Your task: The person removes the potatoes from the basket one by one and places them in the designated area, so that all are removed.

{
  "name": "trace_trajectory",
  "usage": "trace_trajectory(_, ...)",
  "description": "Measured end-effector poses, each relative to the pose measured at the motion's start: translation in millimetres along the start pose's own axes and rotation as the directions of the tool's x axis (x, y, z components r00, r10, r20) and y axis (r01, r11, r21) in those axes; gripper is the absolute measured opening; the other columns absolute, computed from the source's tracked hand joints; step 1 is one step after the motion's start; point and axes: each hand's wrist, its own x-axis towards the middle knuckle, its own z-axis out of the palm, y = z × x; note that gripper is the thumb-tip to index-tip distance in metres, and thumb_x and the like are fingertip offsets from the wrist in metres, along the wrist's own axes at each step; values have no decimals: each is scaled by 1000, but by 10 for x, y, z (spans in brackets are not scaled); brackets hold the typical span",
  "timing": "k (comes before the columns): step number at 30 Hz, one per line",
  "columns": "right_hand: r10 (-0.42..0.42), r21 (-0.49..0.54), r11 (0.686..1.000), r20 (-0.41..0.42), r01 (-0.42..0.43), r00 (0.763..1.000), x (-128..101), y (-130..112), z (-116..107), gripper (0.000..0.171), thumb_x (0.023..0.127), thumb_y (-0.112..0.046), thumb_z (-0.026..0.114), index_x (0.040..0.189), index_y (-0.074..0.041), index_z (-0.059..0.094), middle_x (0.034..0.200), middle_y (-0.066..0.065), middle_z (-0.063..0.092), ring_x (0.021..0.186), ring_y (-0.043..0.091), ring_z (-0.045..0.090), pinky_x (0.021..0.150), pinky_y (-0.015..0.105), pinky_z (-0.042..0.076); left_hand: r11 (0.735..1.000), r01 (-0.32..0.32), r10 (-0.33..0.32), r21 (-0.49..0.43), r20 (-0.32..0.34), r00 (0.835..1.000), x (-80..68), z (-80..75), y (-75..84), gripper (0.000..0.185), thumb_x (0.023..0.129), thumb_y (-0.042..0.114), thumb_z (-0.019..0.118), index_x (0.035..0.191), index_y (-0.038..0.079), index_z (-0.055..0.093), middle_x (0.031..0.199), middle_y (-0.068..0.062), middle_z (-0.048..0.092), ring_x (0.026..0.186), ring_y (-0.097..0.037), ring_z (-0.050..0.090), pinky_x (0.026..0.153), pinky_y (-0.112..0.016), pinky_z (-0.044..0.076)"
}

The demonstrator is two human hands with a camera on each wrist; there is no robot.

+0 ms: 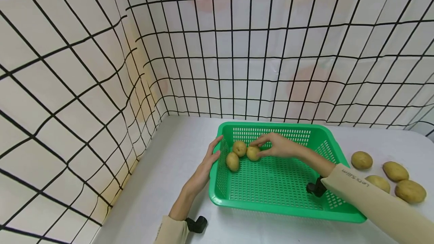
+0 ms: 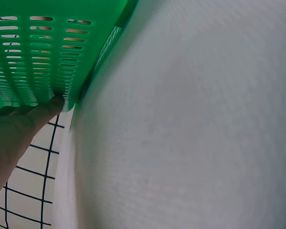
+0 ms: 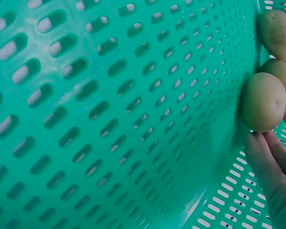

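A green plastic basket (image 1: 271, 209) with slotted walls stands on the white table. My right hand (image 1: 279, 146) reaches inside and pinches a potato (image 1: 253, 153) between thumb and fingers, low over the basket floor. In the right wrist view that potato (image 3: 263, 102) is close to the fingertips. Two other potatoes lie beside it near the left wall, one at the back (image 1: 239, 148) and one nearer the front (image 1: 233, 161). My left hand (image 1: 203, 170) rests against the basket's left side, its fairly straight fingers touching the rim. In the left wrist view a finger (image 2: 45, 110) touches the slotted wall.
Several loose potatoes (image 1: 410, 191) lie on the table right of the basket, partly behind the right sleeve (image 1: 376, 202). Black wire mesh (image 1: 251, 59) rises behind the table and along its left side. White table surface (image 1: 145, 199) extends left of the basket.
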Motion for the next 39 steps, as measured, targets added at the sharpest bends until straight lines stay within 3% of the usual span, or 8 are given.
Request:
trace_trajectory(11, -6, -31, 1000, -49, 4, 999, 13, 21, 108, 43, 91, -22, 80, 130, -6, 72, 129, 13, 71, 114, 31, 66, 96, 50, 57, 1000, 0, 0, -5, 9, 1000, -7, -19, -15, 50, 112, 49, 27, 160, 51, 13, 174, 4, 2, 157, -33, 19, 120, -61, 34)
trace_trajectory(18, -2, 9, 1000, -95, 3, 995, 61, 36, 182, 43, 87, -18, 83, 129, -9, 73, 133, 14, 70, 121, 34, 65, 100, 51, 56, 1000, -8, 8, 7, 7, 1000, 5, -41, -19, 51, 112, 50, 27, 161, 49, 13, 174, 3, 2, 157, -35, 20, 119, -62, 35)
trace_trajectory(28, 44, 10, 999, -95, -43, 995, 34, 36, 189, 46, 86, -18, 84, 129, -10, 72, 134, 15, 70, 124, 37, 64, 102, 52, 55, 1000, 0, 0, -5, 2, 1000, 5, -10, 5, 50, 112, 50, 28, 159, 51, 14, 173, 6, 3, 159, -31, 16, 121, -63, 30)
trace_trajectory(39, 64, 15, 998, -72, -63, 995, 18, 10, 132, 43, 85, -19, 85, 126, -11, 75, 133, 15, 71, 123, 36, 65, 103, 56, 53, 1000, 8, -8, 3, -16, 1000, -9, -6, 23, 49, 111, 51, 30, 158, 52, 17, 173, 6, 4, 157, -32, 20, 119, -61, 34)
